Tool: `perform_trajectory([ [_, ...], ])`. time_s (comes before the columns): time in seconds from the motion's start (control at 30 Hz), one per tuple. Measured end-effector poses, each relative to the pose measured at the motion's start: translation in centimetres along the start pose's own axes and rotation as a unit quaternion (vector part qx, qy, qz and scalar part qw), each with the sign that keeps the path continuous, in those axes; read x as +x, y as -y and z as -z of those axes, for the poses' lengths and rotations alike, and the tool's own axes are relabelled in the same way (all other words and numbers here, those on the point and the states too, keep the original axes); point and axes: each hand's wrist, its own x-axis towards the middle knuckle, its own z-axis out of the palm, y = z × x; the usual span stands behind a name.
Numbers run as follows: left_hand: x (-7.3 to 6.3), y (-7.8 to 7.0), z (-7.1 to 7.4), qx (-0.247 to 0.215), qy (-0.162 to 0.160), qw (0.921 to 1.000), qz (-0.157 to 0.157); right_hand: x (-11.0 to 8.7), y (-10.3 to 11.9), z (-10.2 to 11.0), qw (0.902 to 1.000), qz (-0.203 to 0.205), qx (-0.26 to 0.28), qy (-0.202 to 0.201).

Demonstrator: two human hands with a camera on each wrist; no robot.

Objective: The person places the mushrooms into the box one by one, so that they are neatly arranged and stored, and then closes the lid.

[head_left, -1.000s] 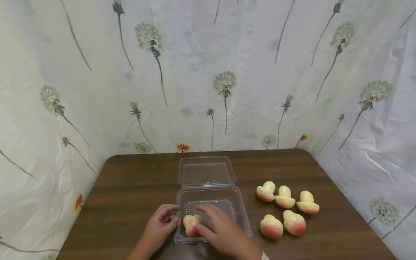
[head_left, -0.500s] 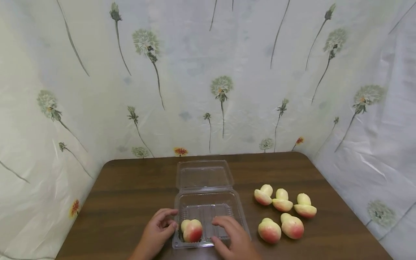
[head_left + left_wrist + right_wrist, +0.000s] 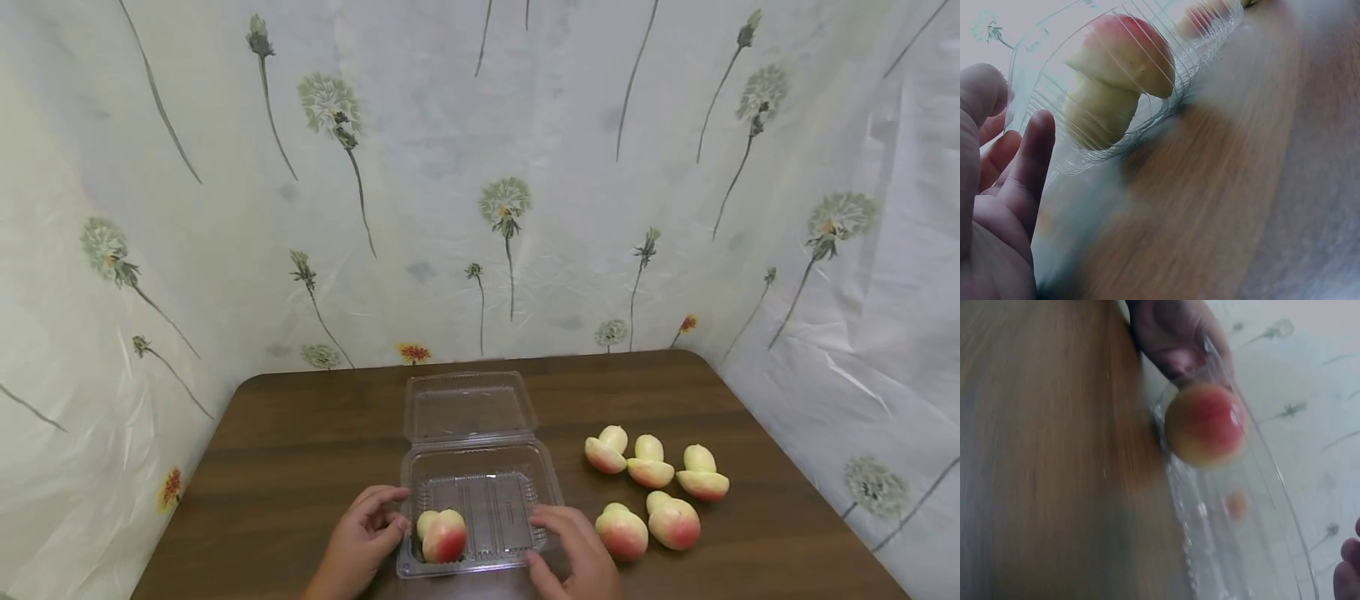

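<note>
left hand point(image 3: 356, 542) at the rim, right hand point(image 3: 577, 556) drawn clear of a pink mushroom-shaped piece point(image 3: 444, 540)

from my remote post, i see the left hand's loosely bent fingers at the left edge of an open clear container point(image 3: 487, 492), with no pinch that i can make out. the right hand is unclenched and carries nothing, finger and thumb spread apart by the near right corner; whether it touches the rim, i cannot tell.

a second ago the right hand was on the piece; half a second ago it was farther left over the container; now it has moved right. the left hand has kept its place, as have the five other pieces point(image 3: 651, 476) on the table point(image 3: 322, 433).

the piece lies in the container's near left corner area. its pale stem points far left, its reddish cap near right, so the long axis runs aslant. in the right wrist view, the rounded cap faces my camera.
</note>
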Motion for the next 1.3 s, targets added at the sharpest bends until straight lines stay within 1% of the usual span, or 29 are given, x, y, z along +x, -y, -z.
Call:
perform_trajectory([
  [0.13,0.1,-0.1,0.0,0.001,-0.002,1.0000,0.008,-0.3,-0.8,0.8,0.9997,-0.008,-0.015,-0.018],
  [0.23,0.1,-0.1,0.0,-0.001,-0.006,0.9998,0.017,-0.6,-1.2,1.4,0.9987,-0.012,-0.028,-0.041],
  [0.33,0.2,0.0,-0.1,0.000,-0.006,0.9999,0.011,-0.7,-1.8,2.1,0.9974,-0.015,-0.036,-0.061],
  [0.47,0.3,0.3,-0.3,0.005,-0.003,0.9999,-0.010,-1.0,-2.5,2.9,0.9957,-0.020,-0.037,-0.082],
  [0.5,0.3,0.3,-0.3,0.004,-0.003,0.9999,-0.012,-1.2,-2.7,3.0,0.9952,-0.021,-0.040,-0.087],
  [0.6,0.3,0.3,-0.2,-0.002,-0.002,0.9999,-0.012,-1.6,-3.2,3.4,0.9933,-0.010,-0.059,-0.099],
  [0.8,0.0,0.3,0.0,-0.003,0.006,1.0000,-0.006,-2.2,-4.8,4.5,0.9869,0.024,-0.098,-0.126],
  [0.9,0.0,0.3,0.1,-0.003,0.009,0.9999,-0.009,-2.4,-5.7,5.3,0.9848,0.032,-0.112,-0.129],
  [0.93,0.0,0.3,0.1,-0.003,0.009,0.9999,-0.010,-2.4,-5.9,5.6,0.9847,0.030,-0.117,-0.126],
  [1.07,-0.1,0.3,0.1,-0.004,0.011,0.9998,-0.017,-2.5,-6.4,6.9,0.9861,0.010,-0.124,-0.110],
  [1.13,-0.1,0.2,0.1,-0.005,0.011,0.9998,-0.016,-2.5,-6.3,7.5,0.9866,-0.024,-0.128,-0.098],
  [1.2,-0.1,0.2,0.1,-0.005,0.010,0.9999,-0.012,-2.4,-6.1,8.0,0.9846,-0.061,-0.135,-0.093],
  [1.3,0.0,0.0,0.1,-0.002,0.005,1.0000,-0.002,-2.4,-5.5,8.5,0.9754,-0.136,-0.146,-0.093],
])
